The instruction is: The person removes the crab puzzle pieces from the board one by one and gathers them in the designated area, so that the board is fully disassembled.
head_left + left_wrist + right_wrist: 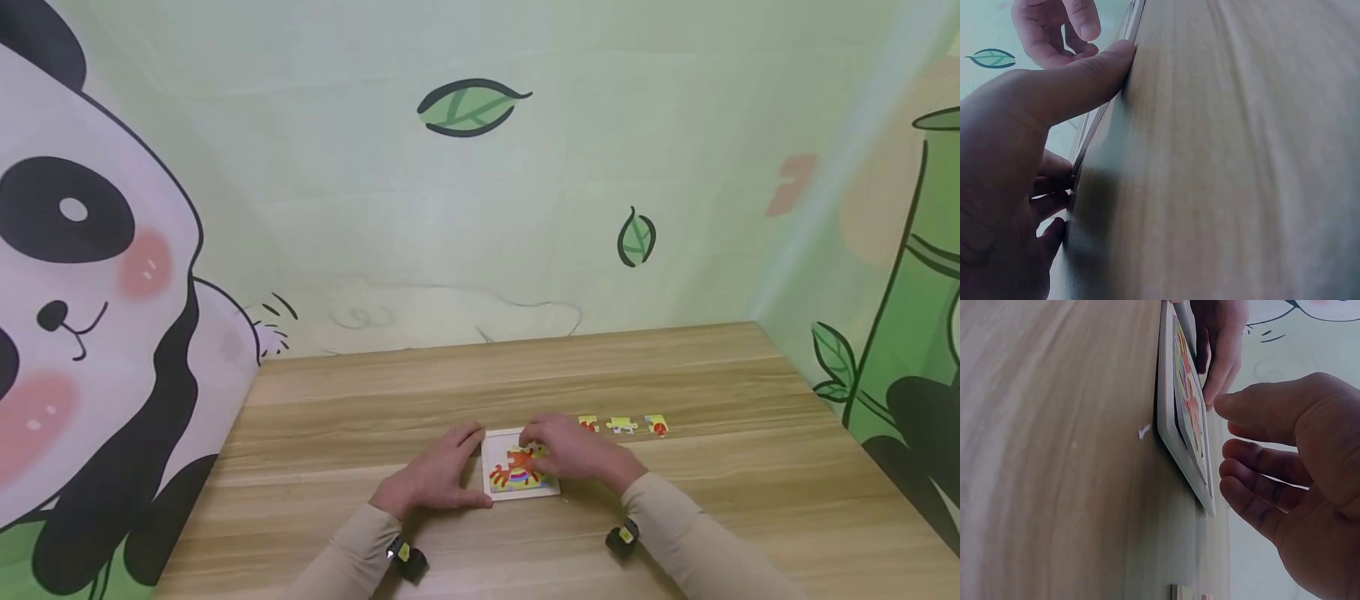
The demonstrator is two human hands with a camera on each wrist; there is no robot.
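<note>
A jigsaw tray point(525, 495) with a pale border lies flat on the table, holding a partly assembled picture point(517, 477) of an orange animal with a striped belly. My left hand point(435, 473) grips its left side, thumb at the near corner and fingers at the far one. Over the tray's right part is my right hand point(576, 450), with loosely bent fingers. In the right wrist view no piece shows between its fingertips point(1225, 406). Part of the picture lies hidden beneath it. To the right are three loose jigsaw pieces: one point(588, 423), another point(621, 425) and a third point(657, 424).
The wooden table point(360, 400) ends at a wall sheet point(360, 208) printed with leaves and a panda. A small white scrap point(1144, 431) lies just beside the tray. Each wrist carries a small black camera, one on the left point(408, 560) and one on the right point(622, 540).
</note>
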